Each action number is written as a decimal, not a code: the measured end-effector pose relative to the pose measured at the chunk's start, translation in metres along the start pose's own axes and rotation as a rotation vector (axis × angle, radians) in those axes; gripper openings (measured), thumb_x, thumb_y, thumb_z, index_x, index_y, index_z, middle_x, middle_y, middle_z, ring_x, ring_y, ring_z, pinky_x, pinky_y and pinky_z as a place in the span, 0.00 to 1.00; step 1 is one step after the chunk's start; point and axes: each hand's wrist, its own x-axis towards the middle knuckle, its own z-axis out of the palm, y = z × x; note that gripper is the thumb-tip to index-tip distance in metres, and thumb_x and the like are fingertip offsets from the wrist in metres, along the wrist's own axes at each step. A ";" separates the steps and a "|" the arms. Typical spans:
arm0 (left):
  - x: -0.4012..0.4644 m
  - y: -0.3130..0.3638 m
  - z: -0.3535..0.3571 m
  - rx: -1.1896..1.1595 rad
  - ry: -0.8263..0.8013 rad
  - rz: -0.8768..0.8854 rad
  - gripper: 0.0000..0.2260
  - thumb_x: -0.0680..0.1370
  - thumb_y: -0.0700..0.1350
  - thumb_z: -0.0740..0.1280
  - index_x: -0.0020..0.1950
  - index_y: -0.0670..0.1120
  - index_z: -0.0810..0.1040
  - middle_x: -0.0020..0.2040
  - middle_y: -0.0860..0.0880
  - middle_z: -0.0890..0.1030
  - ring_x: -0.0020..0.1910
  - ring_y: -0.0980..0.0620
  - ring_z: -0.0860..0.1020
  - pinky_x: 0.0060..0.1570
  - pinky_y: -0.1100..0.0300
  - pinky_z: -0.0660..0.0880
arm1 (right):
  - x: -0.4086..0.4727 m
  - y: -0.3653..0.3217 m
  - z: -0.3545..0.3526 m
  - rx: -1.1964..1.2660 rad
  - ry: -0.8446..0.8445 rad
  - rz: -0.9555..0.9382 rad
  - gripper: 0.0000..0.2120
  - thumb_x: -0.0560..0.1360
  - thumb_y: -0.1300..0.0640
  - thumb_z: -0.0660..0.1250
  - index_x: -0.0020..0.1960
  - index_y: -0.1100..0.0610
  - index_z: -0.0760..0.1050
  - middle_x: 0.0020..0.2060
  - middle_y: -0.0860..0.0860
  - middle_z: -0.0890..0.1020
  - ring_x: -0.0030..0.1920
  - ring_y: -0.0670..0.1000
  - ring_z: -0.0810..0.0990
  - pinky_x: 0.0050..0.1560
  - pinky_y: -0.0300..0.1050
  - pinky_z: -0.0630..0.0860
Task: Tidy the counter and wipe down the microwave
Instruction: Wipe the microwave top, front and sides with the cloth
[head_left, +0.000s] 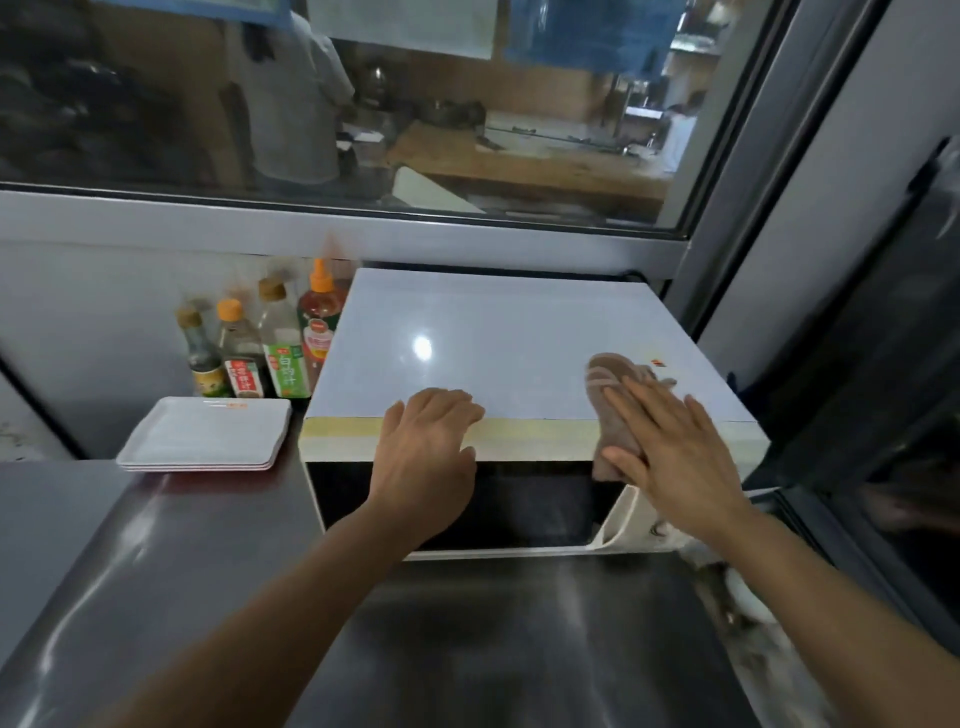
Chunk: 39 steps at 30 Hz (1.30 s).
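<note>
Microwave, a boxy white oven with a glossy flat top and a dark glass door, sits at the back of the dark, shiny steel worktop, pushed up under the window ledge, and takes up most of the middle of the view. To its left a stack of white rectangular plates lies on the worktop just beside the oven's corner, and behind the plates four sauce bottles with orange and brown caps stand in a row against the wall. The left hand rests on the oven's front top edge, fingers loosely curled over the lip onto the door frame, bracing the box rather than gripping anything. The right hand lies flat with fingers spread and straight, pressing a small pinkish-brown cloth against the right front corner; part of the cloth is on the top panel and part hangs down over the front edge. By my judgement the wiping step is in hand, with the top's near right corner being worked. The next move probably calls for sweeping the cloth across the remaining top surface and then down the door and control panel, keeping the palm flat so the cloth does not bunch, with the left hand steadying the oven against sliding.
</note>
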 end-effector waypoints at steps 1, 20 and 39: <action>0.001 0.004 0.004 -0.007 0.011 -0.017 0.19 0.75 0.40 0.63 0.66 0.49 0.72 0.68 0.53 0.71 0.68 0.53 0.64 0.67 0.56 0.58 | -0.003 0.011 0.000 -0.007 0.004 0.014 0.36 0.75 0.32 0.39 0.76 0.51 0.55 0.75 0.51 0.60 0.76 0.53 0.56 0.71 0.57 0.57; 0.025 0.093 0.047 0.067 0.040 0.079 0.18 0.71 0.34 0.64 0.59 0.47 0.76 0.61 0.51 0.77 0.62 0.48 0.71 0.58 0.56 0.63 | -0.008 0.049 0.032 0.020 0.208 -0.002 0.31 0.75 0.39 0.53 0.74 0.52 0.59 0.72 0.52 0.65 0.74 0.56 0.60 0.72 0.58 0.54; 0.032 0.122 0.084 0.130 0.123 0.173 0.17 0.67 0.31 0.66 0.54 0.43 0.79 0.51 0.45 0.78 0.45 0.41 0.74 0.43 0.51 0.73 | -0.037 0.098 0.092 1.131 0.359 0.335 0.19 0.82 0.51 0.50 0.68 0.60 0.64 0.52 0.62 0.75 0.41 0.47 0.76 0.38 0.30 0.72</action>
